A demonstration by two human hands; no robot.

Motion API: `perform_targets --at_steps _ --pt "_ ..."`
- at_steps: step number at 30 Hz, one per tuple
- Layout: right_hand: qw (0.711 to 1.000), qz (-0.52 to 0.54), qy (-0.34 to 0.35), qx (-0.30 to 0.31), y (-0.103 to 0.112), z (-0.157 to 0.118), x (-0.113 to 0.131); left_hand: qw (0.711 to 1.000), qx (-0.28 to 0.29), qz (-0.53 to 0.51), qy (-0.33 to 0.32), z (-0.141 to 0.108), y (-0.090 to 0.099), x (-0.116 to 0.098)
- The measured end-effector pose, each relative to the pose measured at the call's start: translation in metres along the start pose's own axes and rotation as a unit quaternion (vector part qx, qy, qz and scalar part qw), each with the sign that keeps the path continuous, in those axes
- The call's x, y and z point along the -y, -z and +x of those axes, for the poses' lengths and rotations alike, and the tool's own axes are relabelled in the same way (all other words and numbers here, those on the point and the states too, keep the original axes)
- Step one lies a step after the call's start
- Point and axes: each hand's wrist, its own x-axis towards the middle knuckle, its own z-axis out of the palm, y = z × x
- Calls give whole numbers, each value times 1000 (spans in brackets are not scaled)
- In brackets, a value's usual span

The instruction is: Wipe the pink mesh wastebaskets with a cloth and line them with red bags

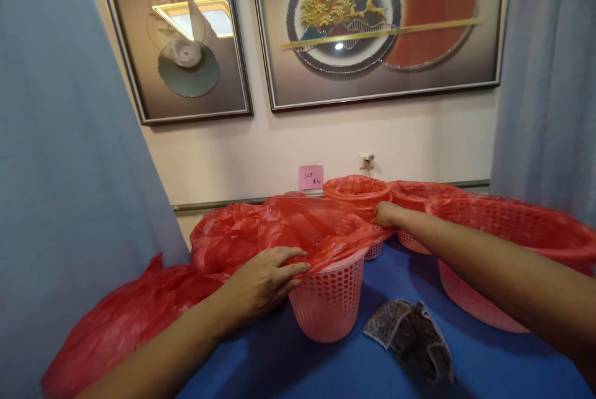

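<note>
A small pink perforated basket stands upright on the blue-covered table, with a thin red plastic bag spread over its mouth. My left hand is at the basket's left rim, fingers bent over the edge of the bag; its thumb is hidden. Beyond the right side of the rim, my right hand is closed on the bag's far edge and pulls it taut. The bag droops past the back of the basket. In front of the basket, to its right, lies a dark patterned cloth piece with pale edging.
Bag-lined baskets stand behind: one round basket, another basket beside it, and a large wide basket under my right forearm. Red bags are heaped at left. Curtains flank the blue table; a pink note is on the wall.
</note>
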Motion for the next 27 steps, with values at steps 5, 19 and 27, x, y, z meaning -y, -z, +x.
perform_targets --at_steps 5,19,27 --pt "997 -53 -34 54 -10 -3 -6 999 -21 -25 -8 -15 -9 -7" --pt "995 -44 51 -67 -5 -24 7 981 -76 -59 167 -29 -17 -7" --pt "979 -47 194 49 -18 -24 44 970 14 10 241 66 -11 21"
